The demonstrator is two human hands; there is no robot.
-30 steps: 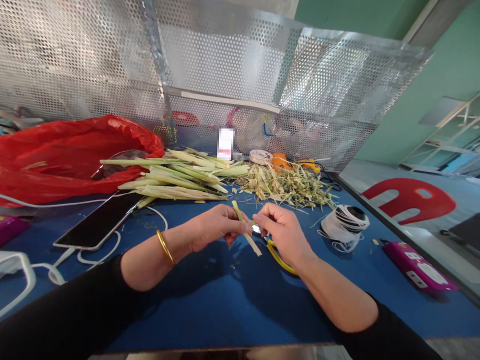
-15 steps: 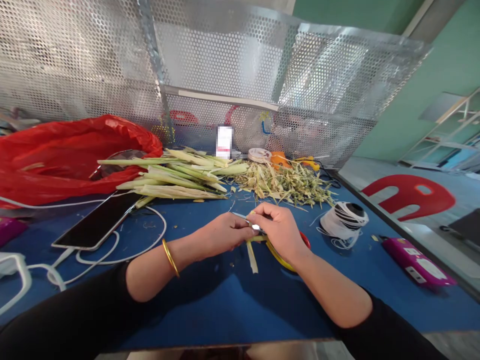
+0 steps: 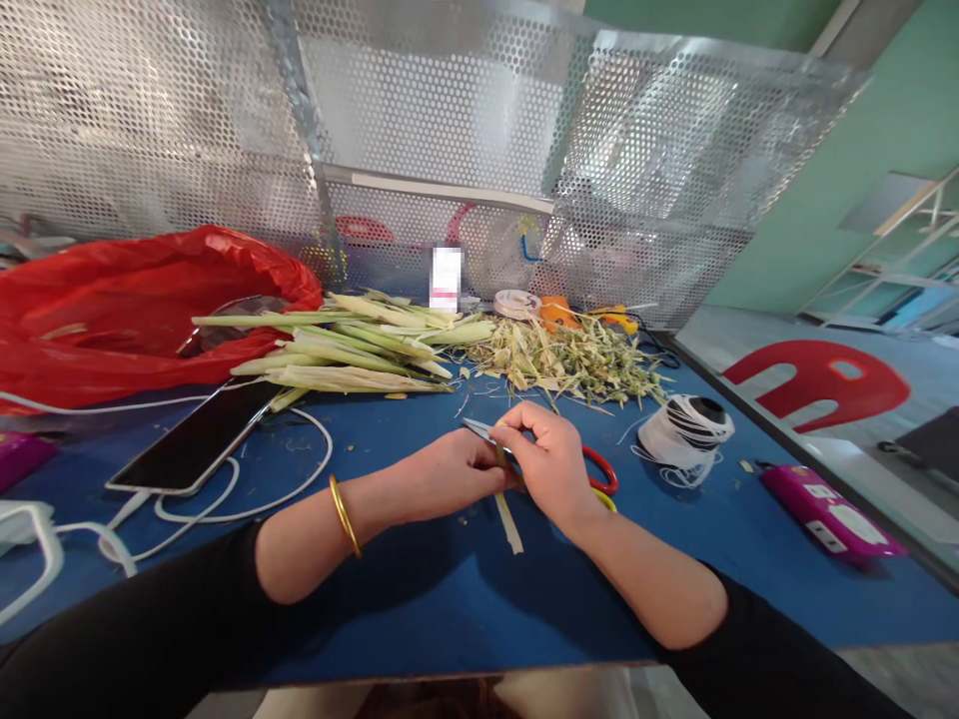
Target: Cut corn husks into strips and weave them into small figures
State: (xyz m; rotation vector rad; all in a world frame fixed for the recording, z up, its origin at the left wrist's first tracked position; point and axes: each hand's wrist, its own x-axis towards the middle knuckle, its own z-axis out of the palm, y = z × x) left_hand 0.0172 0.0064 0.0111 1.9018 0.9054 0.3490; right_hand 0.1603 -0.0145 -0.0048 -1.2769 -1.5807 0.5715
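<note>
Pinching a pale leaf strip (image 3: 509, 524) near its middle, the left hand (image 3: 446, 474) had its thumb and fingers closed. The strip sat between the hands, touching both — its long axis ran toward the near edge of the table (image 3: 420, 619), so neither hand was clearly nearer. The right hand (image 3: 552, 464) had its fingertips together on the far end. Scissors (image 3: 478, 427) crossed beneath, tip leftward, handles (image 3: 612, 477) rightward — whether the palm gripped them, I couldn't tell.
</note>
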